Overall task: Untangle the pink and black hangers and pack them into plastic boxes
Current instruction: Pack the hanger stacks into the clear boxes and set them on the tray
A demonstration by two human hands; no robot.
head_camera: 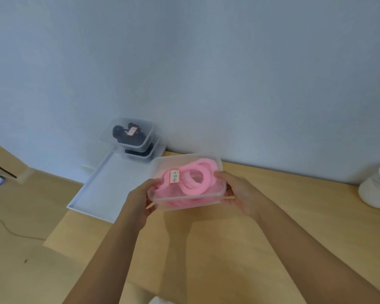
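Left hand [138, 201] and right hand [239, 193] are set apart, one at each short end of a clear plastic box [184, 199]; each is clamped on it, thumb laid over the lid edge, fingers curled underneath and mostly hidden; the box is held low over the wooden table [283, 227]; whether it is clear of the surface or just touching cannot be told.

Pink hangers [195, 179] are coiled inside the box, close under the lid; a red-bordered label [174, 176] is stuck on top, its writing not legible.

Risks, as judged:
- The lid may not be fully seated, since the box looks filled by the pink loops; if pressure were let off unevenly, a corner could spring up and loops spill.
- The box is gripped at the ends only; a smooth wall could slip if it were tilted or passed to one hand.
- If the box is meant for the far pile, that pile could be knocked askew by a careless set-down.

Outward: a white tray [110, 183] lies just left of the held box; at its far end two stacked boxes [148, 139] stand against the wall, black hangers [121, 132] packed inside.

Hidden or unclear:
- A thin pale stick-like piece [229, 197] shows beneath the held box at both ends; it is not identified.
- A white object [377, 189] is cut off by the right edge.
- The lower stacked box is largely screened by the upper.
- Whether any loops are tangled cannot be judged through the cloudy plastic and blur.
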